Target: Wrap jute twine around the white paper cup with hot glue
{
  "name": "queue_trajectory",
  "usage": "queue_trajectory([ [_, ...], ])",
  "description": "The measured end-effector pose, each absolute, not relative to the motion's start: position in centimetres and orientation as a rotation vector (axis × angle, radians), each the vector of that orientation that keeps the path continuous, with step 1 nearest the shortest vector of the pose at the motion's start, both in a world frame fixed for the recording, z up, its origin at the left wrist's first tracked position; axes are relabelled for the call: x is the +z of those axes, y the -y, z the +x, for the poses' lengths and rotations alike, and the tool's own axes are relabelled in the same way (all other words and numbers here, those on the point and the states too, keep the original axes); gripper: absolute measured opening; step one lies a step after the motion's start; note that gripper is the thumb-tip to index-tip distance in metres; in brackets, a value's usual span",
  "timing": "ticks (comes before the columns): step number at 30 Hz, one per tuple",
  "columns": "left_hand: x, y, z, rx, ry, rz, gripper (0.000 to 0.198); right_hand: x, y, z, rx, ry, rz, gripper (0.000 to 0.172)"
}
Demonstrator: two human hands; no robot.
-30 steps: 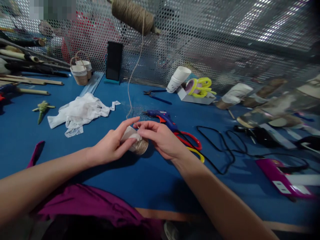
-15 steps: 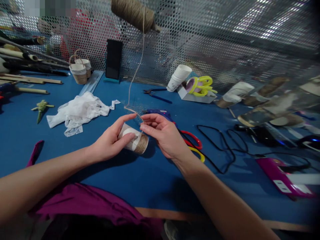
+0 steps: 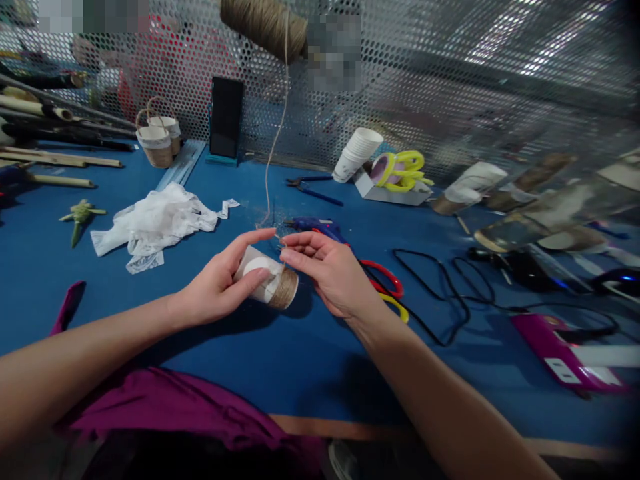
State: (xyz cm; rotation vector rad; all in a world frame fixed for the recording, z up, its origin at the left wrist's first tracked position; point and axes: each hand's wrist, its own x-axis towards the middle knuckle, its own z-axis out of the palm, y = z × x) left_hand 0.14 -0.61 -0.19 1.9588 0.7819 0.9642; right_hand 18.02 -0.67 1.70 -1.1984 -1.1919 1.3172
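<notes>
A white paper cup lies tilted on its side in my left hand, gripped between thumb and fingers. Brown twine is wound in a band round its right end. My right hand pinches the loose twine just above the band, thumb against fingertips. My left index finger reaches out to the same strand. From there the twine runs up to a large spool hanging on the mesh panel. Behind my right hand lies a blue glue gun, partly hidden.
White lace is heaped on the left, behind it two twine-wrapped cups with handles. Pliers, stacked paper cups and a phone stand or lie at the back. Scissors, a black cable and a purple power strip are on the right.
The strand from the spool hangs slacker and has swung a little to the right near my hands. Both hands keep nearly the same place and hold.
</notes>
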Motion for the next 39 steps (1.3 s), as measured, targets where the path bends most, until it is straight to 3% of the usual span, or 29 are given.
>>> queue_trajectory([
  [39, -0.54, 0.95, -0.31, 1.043, -0.592, 2.087, 0.048, 1.50, 0.52, 17.83, 1.451, 1.086, -1.177, 0.020],
])
